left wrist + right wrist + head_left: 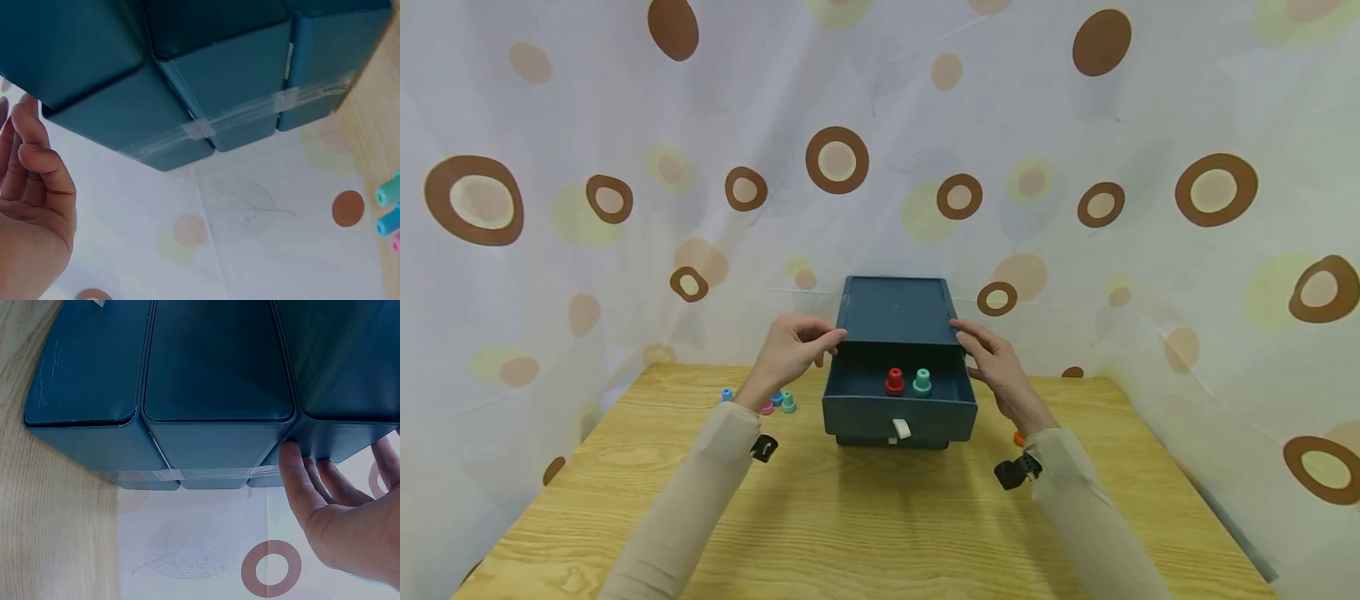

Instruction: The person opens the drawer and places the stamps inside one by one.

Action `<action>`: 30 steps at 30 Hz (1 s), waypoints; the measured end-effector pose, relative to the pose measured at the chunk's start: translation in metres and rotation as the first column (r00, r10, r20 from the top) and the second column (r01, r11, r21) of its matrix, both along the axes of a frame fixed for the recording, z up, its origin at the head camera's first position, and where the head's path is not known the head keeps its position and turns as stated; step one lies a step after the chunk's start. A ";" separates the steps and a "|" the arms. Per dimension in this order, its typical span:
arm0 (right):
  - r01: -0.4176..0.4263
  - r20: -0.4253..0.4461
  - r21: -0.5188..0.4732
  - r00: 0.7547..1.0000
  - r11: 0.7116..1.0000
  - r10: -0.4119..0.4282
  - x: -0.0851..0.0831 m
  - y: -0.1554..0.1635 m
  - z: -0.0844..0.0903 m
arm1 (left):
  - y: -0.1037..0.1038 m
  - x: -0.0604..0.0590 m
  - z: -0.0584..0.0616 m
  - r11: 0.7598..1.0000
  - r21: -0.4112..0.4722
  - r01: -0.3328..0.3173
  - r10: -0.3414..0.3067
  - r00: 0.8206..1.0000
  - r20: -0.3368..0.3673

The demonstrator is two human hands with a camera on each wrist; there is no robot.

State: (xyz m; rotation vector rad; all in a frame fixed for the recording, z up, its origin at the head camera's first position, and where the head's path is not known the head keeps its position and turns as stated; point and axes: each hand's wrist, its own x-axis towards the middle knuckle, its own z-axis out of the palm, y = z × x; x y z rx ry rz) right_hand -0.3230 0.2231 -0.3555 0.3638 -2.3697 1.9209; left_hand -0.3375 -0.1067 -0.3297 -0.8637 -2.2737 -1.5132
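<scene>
A dark blue drawer box (895, 308) stands at the middle back of the wooden table (865, 517). Its upper drawer (898, 410) is pulled out toward me. Inside stand a red peg (894, 381) and a teal peg (922, 382). My left hand (831, 343) touches the box's front left top corner with loosely bent fingers (37, 156). My right hand (970, 346) rests against the right top edge, thumb (292, 465) on the box (212, 381) and the other fingers fairly straight. Neither hand holds anything.
Several small coloured pegs (778, 402) lie on the table left of the box, one blue peg (726, 394) a little farther out. An orange piece (1018, 438) peeks out by my right wrist. A white tab (901, 429) hangs on the drawer front. A spotted curtain (625, 167) surrounds the table.
</scene>
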 end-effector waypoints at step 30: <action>0.006 0.005 -0.001 1.000 1.000 -0.006 -0.001 -0.001 0.001 | -0.061 0.020 -0.031 0.990 0.028 -0.141 0.137 0.982 0.133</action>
